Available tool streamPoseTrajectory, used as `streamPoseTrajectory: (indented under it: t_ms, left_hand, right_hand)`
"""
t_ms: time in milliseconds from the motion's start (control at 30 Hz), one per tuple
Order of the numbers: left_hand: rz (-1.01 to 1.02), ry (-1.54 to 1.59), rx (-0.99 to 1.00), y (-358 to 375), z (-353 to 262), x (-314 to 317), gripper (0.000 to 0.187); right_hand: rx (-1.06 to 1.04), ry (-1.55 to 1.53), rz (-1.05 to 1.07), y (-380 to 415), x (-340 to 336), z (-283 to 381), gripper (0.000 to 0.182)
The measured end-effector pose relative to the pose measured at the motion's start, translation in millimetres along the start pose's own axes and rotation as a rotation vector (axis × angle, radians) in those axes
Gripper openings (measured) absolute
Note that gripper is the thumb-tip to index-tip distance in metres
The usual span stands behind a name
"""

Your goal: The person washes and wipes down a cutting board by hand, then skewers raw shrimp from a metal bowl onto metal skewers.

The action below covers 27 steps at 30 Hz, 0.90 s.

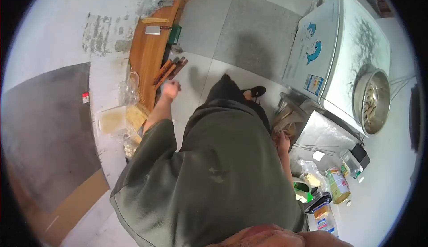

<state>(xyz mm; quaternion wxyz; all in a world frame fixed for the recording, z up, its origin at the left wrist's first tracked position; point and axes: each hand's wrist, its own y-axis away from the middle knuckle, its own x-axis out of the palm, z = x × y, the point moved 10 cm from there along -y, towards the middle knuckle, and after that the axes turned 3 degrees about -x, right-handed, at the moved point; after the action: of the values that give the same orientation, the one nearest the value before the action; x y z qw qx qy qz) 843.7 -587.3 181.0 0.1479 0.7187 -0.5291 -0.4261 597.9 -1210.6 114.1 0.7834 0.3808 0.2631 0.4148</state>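
Note:
My left hand (pixel 171 89) hangs over the floor beside the wooden counter, slightly blurred, its fingers curled in with nothing visible in them. Just beyond it, brown wooden strips (pixel 167 71) stick out near the counter edge. On the other side, my right hand (pixel 281 141) is low at my side against a beige bag or basket (pixel 289 126) below the fridge. Its fingers look closed, but what they hold is too small and partly hidden to make out.
A cleaver (pixel 153 30) lies on the wooden counter (pixel 149 53) at left. At right stands a white fridge (pixel 330 51) with a steel bowl (pixel 372 102) on top. A tin can (pixel 338 187), a jar (pixel 350 163) and plastic packages crowd the lower right. A black shoe (pixel 256 91) shows on the floor.

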Motion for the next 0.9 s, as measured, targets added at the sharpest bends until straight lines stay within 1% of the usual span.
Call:
streamPoseTrajectory:
  t_ms: [67, 100, 167, 233, 267, 300, 333, 367, 400, 467, 500, 567, 600, 633, 667, 700, 733, 800, 833, 867, 900]
  left_hand:
    - [-0.029, -0.044, -0.055, -27.9, 13.3, -21.0, 0.023]
    - [-0.03, -0.087, -0.071, -32.5, 21.9, -29.6, 0.023]
    - [-0.02, -0.17, -0.086, -41.6, 29.3, -38.1, 0.023]
    - [0.033, -0.371, -0.088, -43.0, 25.6, -29.2, 0.025]
    - [0.091, -0.47, -0.101, -60.0, 33.0, -23.1, 0.025]
    - [0.169, -0.576, -0.087, -76.0, 35.5, -6.5, 0.026]
    - [0.231, -0.317, -0.089, -85.1, -26.0, 47.9, 0.027]
    - [0.315, -0.3, -0.053, -85.3, -63.1, 81.0, 0.028]
    - [0.394, -0.288, -0.029, -87.1, -100.9, 115.2, 0.031]
    - [0.632, -0.388, 0.268, -56.7, -198.7, 200.8, 0.033]
    - [0.731, -0.419, 0.405, -28.3, -241.5, 241.0, 0.034]
    - [0.93, -0.463, 0.578, 59.2, -309.3, 303.0, 0.035]
    - [1.021, -0.451, 0.702, 95.9, -323.0, 331.7, 0.036]
    - [1.112, -0.434, 0.826, 133.6, -332.5, 354.1, 0.038]
    - [1.306, -0.276, 1.089, 193.6, -353.3, 363.3, 0.042]
    - [1.289, -0.211, 1.322, 233.7, -366.6, 359.2, 0.046]
    - [1.361, -0.084, 1.383, 249.9, -376.2, 363.6, 0.048]
    - [1.162, -0.498, 1.841, 264.1, -377.0, 400.8, 0.055]
    - [1.151, -0.741, 1.75, 247.5, -368.9, 428.6, 0.054]
    - [1.124, -0.983, 1.656, 224.0, -359.4, 456.7, 0.053]
    - [1.154, -1.099, 1.539, 180.0, -346.8, 485.5, 0.049]
  right_hand:
    - [-0.092, 0.047, -0.084, 9.8, -0.5, 23.5, 0.024]
    - [0.079, 0.044, -0.087, 0.8, -10.8, -10.3, 0.021]
    - [0.017, 0.14, 0.014, 4.7, -5.7, -24.0, 0.02]
    - [0.166, 0.185, -0.042, 14.1, 8.9, -42.6, 0.023]
    - [0.241, 0.205, -0.068, 19.6, 19.0, -48.9, 0.025]
    - [0.05, 0.482, 0.016, 21.5, 59.6, -11.9, 0.028]
    - [-0.166, 0.822, 0.042, 20.7, 102.4, 29.7, 0.03]
    - [-0.38, 1.113, -0.001, 29.1, 141.5, 68.3, 0.033]
    - [0.094, 0.382, -0.15, 33.6, 150.8, 95.0, 0.037]
    - [-0.116, 0.154, -0.343, 24.3, 178.5, 153.0, 0.046]
    - [-0.235, 0.023, -0.266, 7.9, 198.1, 181.4, 0.046]
    - [-0.372, -0.207, -0.157, 4.2, 228.7, 232.8, 0.045]
    - [-0.382, -0.311, -0.134, 15.9, 239.2, 268.4, 0.043]
    - [-0.254, -0.643, -0.106, 31.5, 252.6, 289.2, 0.044]
    - [-0.13, -0.97, -0.061, 41.3, 265.9, 303.1, 0.045]
    - [-0.625, -1.181, 0.385, 54.8, 271.2, 365.2, 0.048]
    - [-0.423, -1.319, -0.009, 50.0, 248.0, 349.3, 0.056]
    - [-0.494, -1.268, 0.271, 92.5, 216.3, 385.9, 0.062]
    - [-0.525, -1.155, 0.243, 100.2, 190.6, 382.8, 0.067]
    - [-0.514, -1.02, 0.036, 111.1, 159.9, 377.0, 0.059]
    - [-0.674, -0.758, -0.066, 113.0, 125.4, 375.0, 0.051]
